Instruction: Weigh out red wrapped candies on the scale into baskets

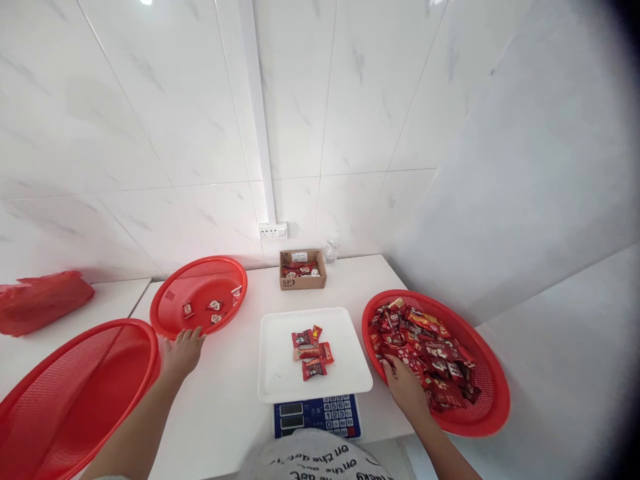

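Observation:
My left hand is at the near rim of a round red plastic basket, its fingers spread and holding nothing visible. Several small wrapped candies lie in that basket. On the right, my right hand bends its fingers over the left rim of another red basket, heaped with red-wrapped candies. Whether those fingers also touch a candy is hidden. Between my hands, a few wrapped snacks sit on the white tray of a weighing scale.
A large red basket stands at the lower left, beside a red plastic bag. Behind the scale are a small cardboard box holding wrapped pieces and a clear plastic item. A tiled wall with a socket bounds the white table.

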Action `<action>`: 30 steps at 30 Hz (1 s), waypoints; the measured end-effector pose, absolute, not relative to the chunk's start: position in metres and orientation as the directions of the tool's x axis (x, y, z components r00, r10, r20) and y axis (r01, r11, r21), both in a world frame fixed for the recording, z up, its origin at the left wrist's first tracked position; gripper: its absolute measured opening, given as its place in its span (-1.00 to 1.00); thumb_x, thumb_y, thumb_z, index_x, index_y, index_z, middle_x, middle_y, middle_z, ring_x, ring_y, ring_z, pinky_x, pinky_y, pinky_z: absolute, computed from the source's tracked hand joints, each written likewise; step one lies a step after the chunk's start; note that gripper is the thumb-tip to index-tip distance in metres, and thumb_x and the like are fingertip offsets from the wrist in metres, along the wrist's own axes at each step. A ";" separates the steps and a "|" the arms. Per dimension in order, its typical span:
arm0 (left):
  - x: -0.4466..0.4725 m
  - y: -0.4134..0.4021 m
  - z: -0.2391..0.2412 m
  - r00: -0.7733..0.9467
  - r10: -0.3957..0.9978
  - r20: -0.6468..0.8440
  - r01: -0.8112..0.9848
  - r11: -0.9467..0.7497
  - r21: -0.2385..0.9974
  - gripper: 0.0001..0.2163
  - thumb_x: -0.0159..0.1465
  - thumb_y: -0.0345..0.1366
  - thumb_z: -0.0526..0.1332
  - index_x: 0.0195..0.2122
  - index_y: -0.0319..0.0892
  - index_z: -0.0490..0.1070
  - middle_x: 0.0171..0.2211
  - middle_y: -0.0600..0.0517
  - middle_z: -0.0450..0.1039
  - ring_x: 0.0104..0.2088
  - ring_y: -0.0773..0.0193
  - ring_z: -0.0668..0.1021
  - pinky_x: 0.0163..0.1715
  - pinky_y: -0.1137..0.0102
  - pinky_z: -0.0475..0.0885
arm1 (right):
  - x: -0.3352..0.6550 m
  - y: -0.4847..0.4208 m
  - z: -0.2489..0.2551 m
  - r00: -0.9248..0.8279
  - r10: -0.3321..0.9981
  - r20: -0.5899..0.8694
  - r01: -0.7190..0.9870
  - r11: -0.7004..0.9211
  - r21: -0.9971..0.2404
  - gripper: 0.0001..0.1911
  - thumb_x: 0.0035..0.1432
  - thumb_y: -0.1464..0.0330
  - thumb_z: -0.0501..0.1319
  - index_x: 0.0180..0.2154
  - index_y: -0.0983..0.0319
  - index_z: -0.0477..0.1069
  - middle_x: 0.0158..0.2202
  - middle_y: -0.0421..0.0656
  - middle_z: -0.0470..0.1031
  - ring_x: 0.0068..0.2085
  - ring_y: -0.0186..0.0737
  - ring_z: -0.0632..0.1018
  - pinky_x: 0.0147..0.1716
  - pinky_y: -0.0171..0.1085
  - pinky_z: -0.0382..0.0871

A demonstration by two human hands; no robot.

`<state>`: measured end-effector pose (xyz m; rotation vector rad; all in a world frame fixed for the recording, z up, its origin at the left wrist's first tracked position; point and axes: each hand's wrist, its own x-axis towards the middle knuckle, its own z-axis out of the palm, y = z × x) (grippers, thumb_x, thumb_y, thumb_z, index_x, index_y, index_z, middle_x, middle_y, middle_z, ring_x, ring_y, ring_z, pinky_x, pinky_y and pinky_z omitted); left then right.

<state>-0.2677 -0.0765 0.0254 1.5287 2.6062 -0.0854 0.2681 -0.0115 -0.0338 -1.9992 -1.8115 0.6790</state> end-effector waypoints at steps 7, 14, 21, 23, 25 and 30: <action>-0.284 -0.087 0.031 -0.753 0.656 -0.042 0.645 0.750 0.146 -0.47 0.26 -0.06 -0.15 0.16 -0.22 0.19 0.24 -0.30 -0.01 0.24 -0.24 -0.01 0.02 -0.27 -0.03 | 0.266 -0.014 -0.027 0.067 0.992 -0.105 0.821 -0.114 -0.559 -0.52 0.14 0.16 -0.10 -0.09 0.28 0.39 -0.03 0.02 0.45 -0.02 -0.09 0.44 -0.04 -0.20 0.26; -0.286 -0.115 0.034 -0.849 0.493 -0.188 0.476 0.870 0.133 -0.34 0.23 -0.01 -0.10 0.29 -0.17 -0.24 0.15 -0.45 0.05 -0.01 -0.32 0.38 -0.22 -0.06 0.32 | 0.264 -0.014 -0.023 0.082 0.985 -0.155 0.828 -0.154 -0.539 -0.48 0.13 0.16 -0.14 -0.08 0.29 0.37 -0.01 0.03 0.43 -0.01 -0.09 0.44 -0.04 -0.20 0.26; -0.264 -0.129 0.034 -0.587 0.712 -0.386 0.736 0.667 0.111 -0.43 0.29 -0.23 -0.26 0.27 -0.44 -0.35 -0.34 -0.24 0.46 -0.35 0.02 0.54 -0.37 0.26 0.37 | 0.264 -0.013 -0.026 0.079 0.986 -0.150 0.813 -0.150 -0.562 -0.50 0.13 0.16 -0.13 -0.08 0.29 0.37 -0.02 0.02 0.44 -0.02 -0.09 0.44 -0.03 -0.20 0.26; -0.250 -0.126 0.034 -0.521 0.763 -0.383 0.783 0.606 0.141 -0.44 0.28 -0.26 -0.26 0.26 -0.46 -0.32 -0.43 -0.15 0.45 -0.46 0.10 0.52 -0.45 0.31 0.35 | 0.264 -0.013 -0.026 0.082 0.985 -0.154 0.807 -0.157 -0.569 -0.51 0.13 0.17 -0.12 -0.09 0.27 0.38 -0.03 0.00 0.45 -0.02 -0.09 0.44 -0.03 -0.19 0.25; -0.236 -0.120 0.035 -0.465 0.805 -0.369 0.816 0.551 0.174 -0.45 0.27 -0.31 -0.24 0.25 -0.47 -0.26 -0.44 -0.12 0.44 -0.49 0.15 0.50 -0.47 0.33 0.34 | 0.264 -0.012 -0.027 0.081 0.985 -0.154 0.804 -0.156 -0.574 -0.52 0.12 0.17 -0.12 -0.09 0.26 0.38 -0.03 -0.01 0.45 -0.01 -0.09 0.44 -0.02 -0.19 0.25; -0.222 -0.100 0.038 -0.425 0.865 -0.267 0.867 0.474 0.157 -0.48 0.25 -0.35 -0.17 0.25 -0.35 -0.11 -0.16 -0.21 0.42 -0.21 0.10 0.50 -0.30 0.29 0.37 | 0.265 -0.013 -0.026 0.090 0.981 -0.170 0.808 -0.171 -0.564 -0.52 0.13 0.16 -0.12 -0.08 0.25 0.38 -0.01 -0.01 0.44 0.00 -0.09 0.43 -0.02 -0.19 0.25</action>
